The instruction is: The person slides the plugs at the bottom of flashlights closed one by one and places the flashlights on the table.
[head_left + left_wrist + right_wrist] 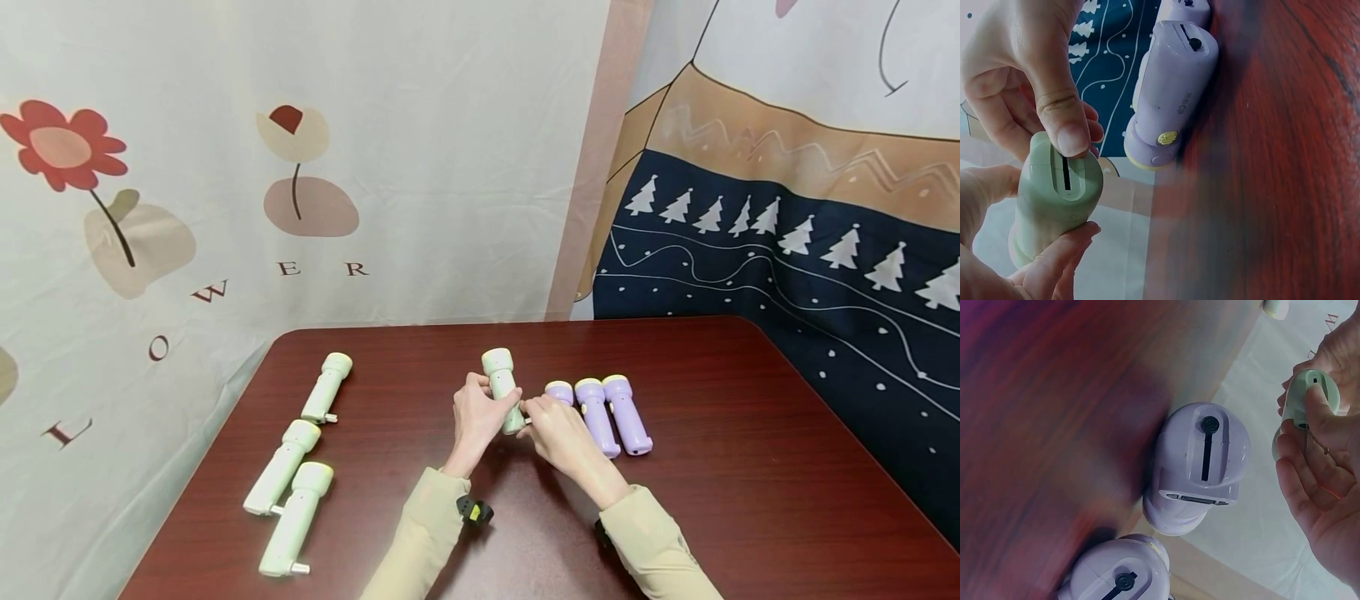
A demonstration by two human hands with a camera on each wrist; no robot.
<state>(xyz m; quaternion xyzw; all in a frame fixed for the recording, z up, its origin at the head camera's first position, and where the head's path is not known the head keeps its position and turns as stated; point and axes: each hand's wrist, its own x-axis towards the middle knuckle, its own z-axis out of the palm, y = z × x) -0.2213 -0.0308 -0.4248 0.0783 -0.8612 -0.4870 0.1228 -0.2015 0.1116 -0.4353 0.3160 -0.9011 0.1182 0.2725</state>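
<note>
A pale green torch [501,382] is held in both hands over the middle of the table, its lamp end turned away and its base turned toward the person. Its handle is gripped by the left hand [477,417], with thumb and fingers on opposite sides. Its base is pinched by the right hand [564,433], the thumb pressed over one end of a dark slot [1067,178]; whatever lies under that thumb cannot be seen. In the right wrist view, a thin metal prong [1307,439] is shown beside the base, near the right fingers, so the plug is judged to be at least partly out.

Just beyond the right hand, three purple torches are laid side by side: one [557,390] partly hidden by that hand, one in the middle [595,417] and one at the outer side [630,421]. No plug is seen standing out from them.

Well apart, toward the left edge of the table [405,375], three more green torches are laid: one at the back [326,390], one between [277,471] and one nearest [296,521], each with a small plug sticking out at its base. These three appear finished, the held one seems midway, and the purple ones look yet to be handled.
</note>
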